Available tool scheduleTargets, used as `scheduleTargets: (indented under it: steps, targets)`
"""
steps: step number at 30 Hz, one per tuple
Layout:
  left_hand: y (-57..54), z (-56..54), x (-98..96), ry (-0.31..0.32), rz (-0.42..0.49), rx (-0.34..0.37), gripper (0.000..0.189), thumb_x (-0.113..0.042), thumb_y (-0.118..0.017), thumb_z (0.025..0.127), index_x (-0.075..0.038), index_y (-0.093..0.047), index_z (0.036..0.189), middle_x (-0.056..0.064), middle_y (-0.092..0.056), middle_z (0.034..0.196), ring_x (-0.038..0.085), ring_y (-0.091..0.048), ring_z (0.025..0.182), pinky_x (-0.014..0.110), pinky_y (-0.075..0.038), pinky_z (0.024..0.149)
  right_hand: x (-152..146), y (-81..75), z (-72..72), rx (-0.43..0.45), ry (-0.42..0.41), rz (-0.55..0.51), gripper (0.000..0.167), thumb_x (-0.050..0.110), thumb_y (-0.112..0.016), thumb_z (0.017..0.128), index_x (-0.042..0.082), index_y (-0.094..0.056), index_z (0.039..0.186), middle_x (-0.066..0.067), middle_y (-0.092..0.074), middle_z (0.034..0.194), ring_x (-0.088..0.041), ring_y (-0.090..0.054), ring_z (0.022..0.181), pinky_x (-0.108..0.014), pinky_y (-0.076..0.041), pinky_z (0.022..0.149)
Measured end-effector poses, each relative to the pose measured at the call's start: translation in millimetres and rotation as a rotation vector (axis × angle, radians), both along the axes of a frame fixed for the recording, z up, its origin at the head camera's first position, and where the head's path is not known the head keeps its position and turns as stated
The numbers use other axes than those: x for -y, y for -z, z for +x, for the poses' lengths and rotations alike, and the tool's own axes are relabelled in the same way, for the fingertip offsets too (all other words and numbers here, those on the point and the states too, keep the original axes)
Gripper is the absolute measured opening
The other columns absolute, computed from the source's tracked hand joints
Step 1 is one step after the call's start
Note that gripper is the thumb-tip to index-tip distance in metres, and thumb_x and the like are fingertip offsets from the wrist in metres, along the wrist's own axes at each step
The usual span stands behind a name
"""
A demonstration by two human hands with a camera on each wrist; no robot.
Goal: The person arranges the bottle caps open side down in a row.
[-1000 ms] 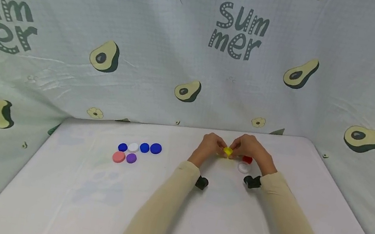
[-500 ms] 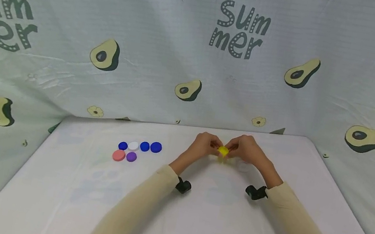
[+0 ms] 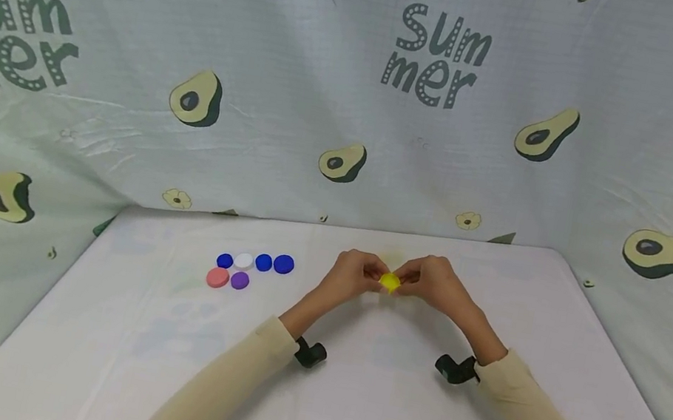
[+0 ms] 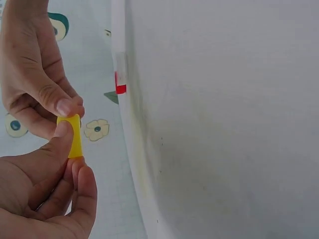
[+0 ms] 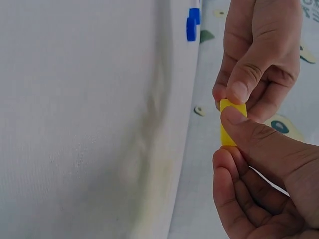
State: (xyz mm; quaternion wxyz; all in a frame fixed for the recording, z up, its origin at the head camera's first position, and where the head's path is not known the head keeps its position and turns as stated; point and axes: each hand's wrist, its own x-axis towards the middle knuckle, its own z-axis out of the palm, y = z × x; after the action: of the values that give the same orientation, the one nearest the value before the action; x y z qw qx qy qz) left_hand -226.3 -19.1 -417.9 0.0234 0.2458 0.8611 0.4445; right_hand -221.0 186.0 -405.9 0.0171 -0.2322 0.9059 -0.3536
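- Head view: your left hand (image 3: 352, 276) and right hand (image 3: 434, 284) meet above the counter (image 3: 382, 413), each grip pinching the yellow cap (image 3: 390, 282) from its own side. The cap is held clear of the surface, between the two grips.
- Head view, to the left of the grips: six caps laid in two rows, well apart from your hands: blue cap (image 3: 224, 261), white cap (image 3: 243, 260), two more blue caps (image 3: 263, 262) (image 3: 283, 264), then pink cap (image 3: 217, 277) and purple cap (image 3: 239, 281). Judged progress: these six look sorted; the yellow one is not yet set down.
- Left wrist view: thumb and fingertips of both hands close on the yellow cap (image 4: 75, 137), seen edge-on. A red cap (image 4: 120, 88) shows at the counter's edge, partly cut off.
- Right wrist view: the same double pinch on the yellow cap (image 5: 230, 124); blue caps (image 5: 192, 24) are far beyond the grip, cropped.
- Hard to tell: which way the yellow cap faces; the head view hides the red cap.
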Motion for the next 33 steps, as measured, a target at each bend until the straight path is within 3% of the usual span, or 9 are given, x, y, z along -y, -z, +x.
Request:
scheduleTargets:
  steps: [15,22,33]
  targets:
    - [-1.1,13.0,21.4,-0.026,0.002,-0.042,0.022,-0.004,-0.085,0.081,0.000,-0.076,0.101,0.009,-0.073,0.094,0.016,-0.064,0.083,0.022,-0.057,0.077,21.4,3.9,12.2,-0.029,0.008,-0.051,0.026,0.008,-0.088,0.078,0.002,-0.079,0.102,-0.005,-0.076,0.091,-0.013,-0.069,0.077,-0.026,-0.059,0.071]
    - [0.9,21.1,41.7,-0.015,0.019,0.003,0.023,-0.007,-0.080,0.088,-0.002,-0.073,0.109,0.008,-0.071,0.101,0.018,-0.064,0.089,0.026,-0.058,0.083,32.3,15.1,14.4,0.007,0.009,-0.086,0.029,0.014,-0.085,0.084,0.006,-0.078,0.111,-0.001,-0.075,0.095,-0.012,-0.069,0.082,-0.026,-0.060,0.074]
    - [0.5,26.9,65.4,-0.070,0.017,0.052,0.025,-0.019,-0.074,0.095,-0.007,-0.070,0.117,0.004,-0.071,0.104,0.020,-0.068,0.098,0.031,-0.059,0.086,48.8,14.9,18.7,-0.092,-0.053,-0.189,0.033,0.010,-0.080,0.087,0.005,-0.075,0.119,-0.008,-0.075,0.112,-0.020,-0.073,0.097,-0.029,-0.060,0.085]
